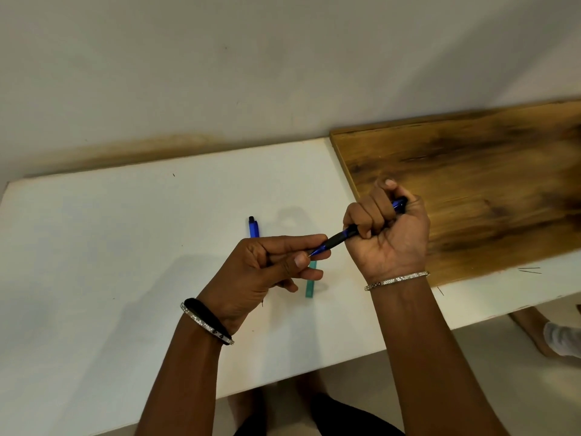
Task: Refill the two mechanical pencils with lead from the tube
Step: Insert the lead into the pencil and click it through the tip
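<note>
Two surfaces are carrying everything: the white desk [125, 247] and a wooden board [471, 184] lying on its right part. Above them the right hand [386, 234] is gripping a blue pencil [338, 239] in a fist, while the left hand [276, 265] is pinching at its tip. The other pencil [253, 227] is lying on the desk beyond the left hand, partly hidden. The green tube [311, 283] is lying on the desk, partly under the left fingers. Thin loose leads [529, 270] are lying near the desk's front edge, to the right.

The chief risk is sitting at the tip: any lead there, too small to make out, is probably going to snap if the pinch is forcing it sideways. A forearm sweeping right could also be knocking the loose leads off the desk.
</note>
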`<state>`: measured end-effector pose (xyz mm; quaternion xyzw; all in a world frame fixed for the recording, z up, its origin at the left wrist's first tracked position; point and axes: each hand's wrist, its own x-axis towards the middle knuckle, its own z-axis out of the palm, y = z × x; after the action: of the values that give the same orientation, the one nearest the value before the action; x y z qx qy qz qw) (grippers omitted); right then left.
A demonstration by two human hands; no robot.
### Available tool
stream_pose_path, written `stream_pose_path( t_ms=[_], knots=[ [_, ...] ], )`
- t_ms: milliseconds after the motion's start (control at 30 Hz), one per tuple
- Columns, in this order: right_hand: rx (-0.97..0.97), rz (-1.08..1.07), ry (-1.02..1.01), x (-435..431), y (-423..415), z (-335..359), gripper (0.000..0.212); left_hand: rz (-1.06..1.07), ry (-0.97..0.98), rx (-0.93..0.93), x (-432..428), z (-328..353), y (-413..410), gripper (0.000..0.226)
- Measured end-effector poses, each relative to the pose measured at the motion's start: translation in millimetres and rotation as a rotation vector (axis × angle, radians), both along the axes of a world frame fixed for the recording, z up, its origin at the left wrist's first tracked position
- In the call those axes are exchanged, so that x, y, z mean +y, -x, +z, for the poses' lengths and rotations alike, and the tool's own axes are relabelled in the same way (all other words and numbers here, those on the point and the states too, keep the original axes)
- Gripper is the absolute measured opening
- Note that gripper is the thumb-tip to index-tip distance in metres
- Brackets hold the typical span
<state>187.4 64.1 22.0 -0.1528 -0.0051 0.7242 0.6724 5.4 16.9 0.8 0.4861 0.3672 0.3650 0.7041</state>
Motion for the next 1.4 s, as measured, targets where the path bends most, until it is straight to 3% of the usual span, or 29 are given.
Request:
stream_pose_path(
  t_ms=[967,1400],
  knots=[
    [0.018,0.006,-0.032,-0.2,0.2,4.6,0.036,-0.017,0.01,-0.023,-0.5,1.7,2.1,0.034],
    [-0.047,-0.108,-0.004,2.3,-11.4,0.1,0.033,0.107,0.111,0.154,1.2,-1.7,5.3,0.029]
  ],
)
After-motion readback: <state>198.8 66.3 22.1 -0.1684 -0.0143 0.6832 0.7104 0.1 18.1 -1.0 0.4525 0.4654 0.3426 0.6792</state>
